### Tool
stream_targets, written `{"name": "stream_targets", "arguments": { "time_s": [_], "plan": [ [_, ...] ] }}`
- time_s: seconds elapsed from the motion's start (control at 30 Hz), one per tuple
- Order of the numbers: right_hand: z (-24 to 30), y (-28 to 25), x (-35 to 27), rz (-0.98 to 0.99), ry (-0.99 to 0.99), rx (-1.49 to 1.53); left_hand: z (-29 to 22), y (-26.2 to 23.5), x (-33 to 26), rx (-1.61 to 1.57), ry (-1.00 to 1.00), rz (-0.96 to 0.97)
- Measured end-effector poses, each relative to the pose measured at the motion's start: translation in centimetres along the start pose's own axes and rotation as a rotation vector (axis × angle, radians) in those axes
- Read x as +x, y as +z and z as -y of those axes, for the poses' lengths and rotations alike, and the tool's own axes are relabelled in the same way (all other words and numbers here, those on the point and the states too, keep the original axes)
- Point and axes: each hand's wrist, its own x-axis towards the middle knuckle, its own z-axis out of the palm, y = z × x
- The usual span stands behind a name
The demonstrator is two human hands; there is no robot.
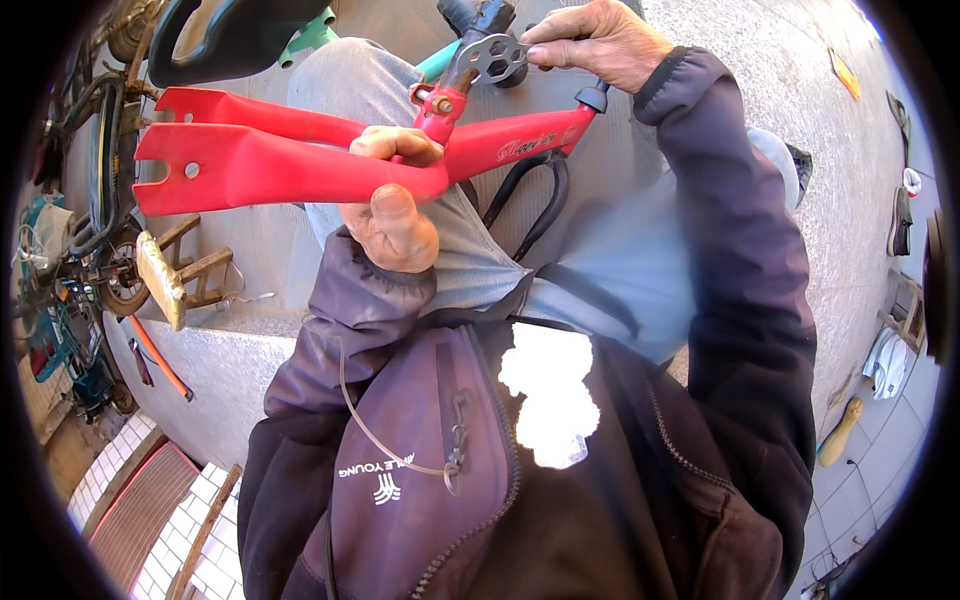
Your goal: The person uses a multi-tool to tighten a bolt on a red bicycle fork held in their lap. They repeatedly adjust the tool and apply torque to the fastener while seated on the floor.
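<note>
My left hand (400, 215) is wrapped around a red, two-pronged bicycle part (280, 180), whose slotted ends point left. This part meets a red bicycle frame tube (480, 150) that runs up to the right across my lap. In my right hand (610, 50), between thumb and fingers, is a flat silver spanner (509, 55) with several hexagonal holes. The spanner's other end lies against or over a post just above a red clamp (441, 105); whether it grips a nut there I cannot tell. A bolt shows in the clamp.
A black, curved plastic-looking part (215, 45) is at the upper left. Left of my legs stand a small wooden stool (165, 275) and several bicycle parts. An orange-and-black bar (160, 360) lies on the floor. A wooden-handled tool (840, 432) is by the tiled wall on the right.
</note>
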Motion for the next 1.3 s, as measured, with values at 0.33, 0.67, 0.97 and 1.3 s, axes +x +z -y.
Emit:
{"name": "stream_targets", "arguments": {
  "time_s": [0.33,0.67,0.97,1.3],
  "plan": [
    [0.0,1.8,0.7,0.073,-0.138,-0.037,0.0,-0.1,-0.1,0.011,-0.027,-0.007],
    [-1.2,2.2,1.1,0.116,-0.117,0.073,0.1,0.1,0.0,0.003,-0.008,-0.015],
    [-1.3,2.9,1.1,0.013,-0.158,-0.112,-0.2,-0.1,-0.1,0.109,-0.038,0.011],
    [-1.0,3.3,0.7,0.009,-0.147,-0.248,-0.2,-0.2,0.1,0.137,-0.017,0.013]
  ]
}}
